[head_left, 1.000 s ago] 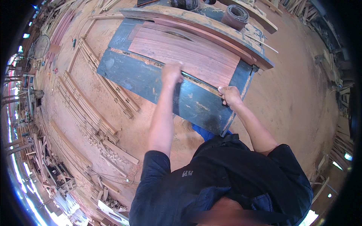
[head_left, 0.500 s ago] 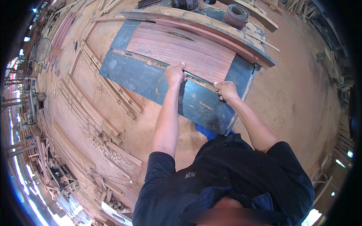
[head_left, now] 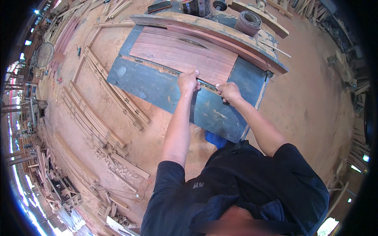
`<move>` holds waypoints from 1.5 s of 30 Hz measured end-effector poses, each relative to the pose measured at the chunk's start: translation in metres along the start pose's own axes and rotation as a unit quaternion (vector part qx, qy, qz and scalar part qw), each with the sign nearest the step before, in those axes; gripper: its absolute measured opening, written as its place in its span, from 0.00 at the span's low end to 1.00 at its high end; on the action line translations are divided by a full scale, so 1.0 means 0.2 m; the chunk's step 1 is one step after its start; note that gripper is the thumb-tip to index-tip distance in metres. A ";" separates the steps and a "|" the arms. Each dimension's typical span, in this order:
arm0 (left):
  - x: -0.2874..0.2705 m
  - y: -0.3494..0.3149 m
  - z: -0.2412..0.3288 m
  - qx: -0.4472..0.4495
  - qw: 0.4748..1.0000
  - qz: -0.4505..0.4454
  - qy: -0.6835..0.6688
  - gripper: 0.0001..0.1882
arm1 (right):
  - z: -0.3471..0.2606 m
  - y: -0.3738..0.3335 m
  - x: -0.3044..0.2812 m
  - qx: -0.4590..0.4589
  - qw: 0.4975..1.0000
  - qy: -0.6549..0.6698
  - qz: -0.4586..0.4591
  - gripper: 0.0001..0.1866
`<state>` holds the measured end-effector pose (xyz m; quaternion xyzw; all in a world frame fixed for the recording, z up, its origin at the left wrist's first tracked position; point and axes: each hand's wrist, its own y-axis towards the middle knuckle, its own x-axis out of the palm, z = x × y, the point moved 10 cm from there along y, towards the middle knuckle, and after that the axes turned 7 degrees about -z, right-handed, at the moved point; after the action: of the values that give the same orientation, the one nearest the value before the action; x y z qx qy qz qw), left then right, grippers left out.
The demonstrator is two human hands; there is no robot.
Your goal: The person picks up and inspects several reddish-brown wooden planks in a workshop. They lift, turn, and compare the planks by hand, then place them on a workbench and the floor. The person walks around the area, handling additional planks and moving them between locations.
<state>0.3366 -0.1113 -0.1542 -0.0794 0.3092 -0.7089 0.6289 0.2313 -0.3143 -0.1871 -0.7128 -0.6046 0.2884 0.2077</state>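
A wide reddish wooden board lies flat on the dark metal saw table, close to a long wooden fence. Along its near edge, my left hand is closed, thumb on top and fingers curled down. My right hand grips the same edge near the right corner, also closed. What the fingertips touch under the edge is hidden. Near the board's far side, a dark curved piece shows, looking like the top of a circular saw blade.
A rolled brown strip, a dark container and a phone-like dark slab sit beyond the fence. Long wooden strips and stacked pieces lie on the dusty floor at left.
The board has shifted a little left along the fence, baring more of the table at its right end. My right hand has moved left with it, and my hands are closer together.
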 end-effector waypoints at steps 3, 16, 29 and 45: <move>-0.04 0.05 -0.01 0.008 1.000 0.001 -0.014 0.18 | -0.04 0.02 0.04 -0.010 1.000 -0.014 -0.009 0.19; -0.21 0.20 0.00 0.002 1.000 0.012 0.020 0.18 | -0.15 0.13 0.21 -0.012 0.999 -0.026 -0.022 0.17; -0.46 0.34 0.05 -0.002 0.998 0.067 -0.003 0.16 | -0.32 0.25 0.45 -0.014 0.999 -0.017 -0.033 0.17; -0.91 0.52 0.03 -0.022 0.998 0.028 0.058 0.19 | -0.47 0.31 0.68 -0.009 0.996 0.061 -0.066 0.19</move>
<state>0.4637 0.0566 -0.1543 -0.0432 0.3628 -0.6874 0.6276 0.3539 -0.1873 -0.1777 -0.6892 -0.6392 0.2250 0.2565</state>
